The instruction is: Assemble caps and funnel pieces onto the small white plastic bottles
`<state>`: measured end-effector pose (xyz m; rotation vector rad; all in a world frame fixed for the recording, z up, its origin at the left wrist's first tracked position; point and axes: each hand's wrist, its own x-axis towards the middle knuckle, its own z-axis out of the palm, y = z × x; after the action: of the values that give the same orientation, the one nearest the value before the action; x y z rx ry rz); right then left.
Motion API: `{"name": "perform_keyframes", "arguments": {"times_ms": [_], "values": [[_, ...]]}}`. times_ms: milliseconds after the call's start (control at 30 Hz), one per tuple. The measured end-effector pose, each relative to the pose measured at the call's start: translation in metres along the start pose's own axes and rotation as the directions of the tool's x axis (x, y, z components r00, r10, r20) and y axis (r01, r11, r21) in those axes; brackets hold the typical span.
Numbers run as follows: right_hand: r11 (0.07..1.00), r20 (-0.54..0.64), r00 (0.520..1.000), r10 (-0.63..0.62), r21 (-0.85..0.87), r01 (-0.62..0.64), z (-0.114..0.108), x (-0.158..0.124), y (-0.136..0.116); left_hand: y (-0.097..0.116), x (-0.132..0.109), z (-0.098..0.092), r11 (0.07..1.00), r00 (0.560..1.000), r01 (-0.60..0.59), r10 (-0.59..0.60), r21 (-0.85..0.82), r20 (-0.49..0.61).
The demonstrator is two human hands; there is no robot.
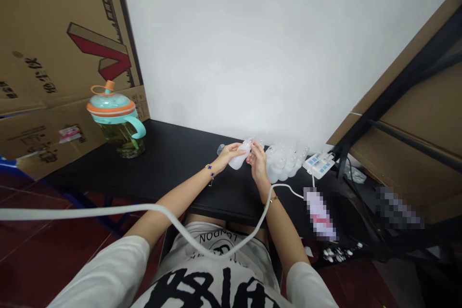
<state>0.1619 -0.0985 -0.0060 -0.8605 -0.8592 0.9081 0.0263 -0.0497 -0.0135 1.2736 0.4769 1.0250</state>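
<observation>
My left hand point(228, 155) is closed around a small whitish translucent plastic bottle point(237, 160), which is tilted with its rounded base toward me. At its narrow upper end, the fingers of my right hand point(257, 158) are bent and pinched together on a clear part that looks like the bottle's top. The fingertips partly hide that part. Beside my right hand stands a group of several similar whitish bottles point(279, 163) with clear tops. Just past my left hand lies a small clear piece point(221, 148), its kind too small to make out.
A large drinking jug point(124, 142) with an orange and turquoise lid stands left on the black table point(169, 154), before cardboard boxes point(43, 57). To the right are a white power strip point(319, 165) and a blurred-out phone-like object point(320, 214). A white cable point(144, 208) crosses in front of my arms.
</observation>
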Motion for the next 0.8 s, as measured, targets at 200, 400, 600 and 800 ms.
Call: {"name": "perform_keyframes", "arguments": {"times_ms": [200,400,600,800], "values": [[1.000,-0.013,1.000,-0.017,-0.021,0.016,0.000,0.001,0.001,-0.001,0.000,-0.001,0.999,1.000,-0.008,0.008,0.038,-0.003],[0.999,-0.038,0.999,-0.003,-0.051,0.001,-0.001,0.001,0.002,-0.009,0.005,-0.001,0.989,0.994,-0.079,0.086,0.121,-0.059],[0.999,-0.057,0.998,-0.028,-0.045,0.026,0.000,0.001,0.002,-0.010,0.004,-0.002,0.921,0.969,-0.196,0.235,0.336,-0.079],[0.997,-0.047,0.998,-0.040,-0.070,0.037,0.001,0.000,0.002,-0.011,0.005,-0.003,0.941,0.974,-0.192,0.217,0.278,-0.059]]}}
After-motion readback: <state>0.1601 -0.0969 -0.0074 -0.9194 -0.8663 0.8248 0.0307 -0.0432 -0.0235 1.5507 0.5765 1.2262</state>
